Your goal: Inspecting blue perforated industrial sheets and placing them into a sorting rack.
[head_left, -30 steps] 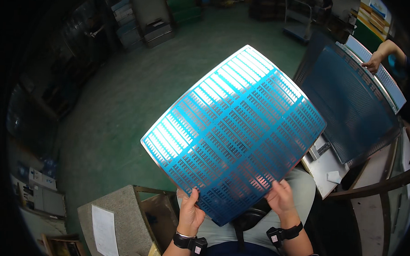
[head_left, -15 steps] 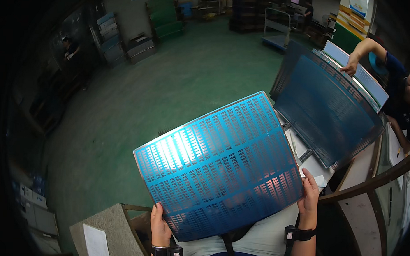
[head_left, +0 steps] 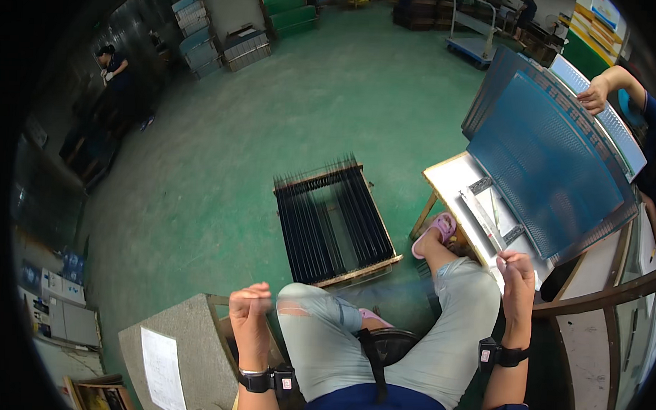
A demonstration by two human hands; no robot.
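Note:
My left hand (head_left: pixel 250 324) is raised beside my left knee, its fingers curled together and slightly blurred. Over the edge of the white work surface (head_left: pixel 455 173), my right hand (head_left: pixel 517 278) has thumb and fingers pinched. A faint bluish smear crosses between the hands over my lap; I cannot tell whether it is a thin panel seen edge-on. On the floor ahead stands a rack (head_left: pixel 334 223) with rows of dark upright rods. To the right, large blue perforated panels (head_left: pixel 542 162) lean upright in dark slotted holders (head_left: pixel 515 233).
A co-worker's hand (head_left: pixel 595 95) touches the top of the panels at right. A grey board (head_left: pixel 182 344) with a paper sheet (head_left: pixel 162 369) lies at lower left. A blue trolley (head_left: pixel 471 47) stands at the back; another person (head_left: pixel 116 71) is at far left.
The broad face of the blue patterned panel no longer shows between my hands, exposing the rack and my knees. The view has shifted, and my right hand sits slightly farther right.

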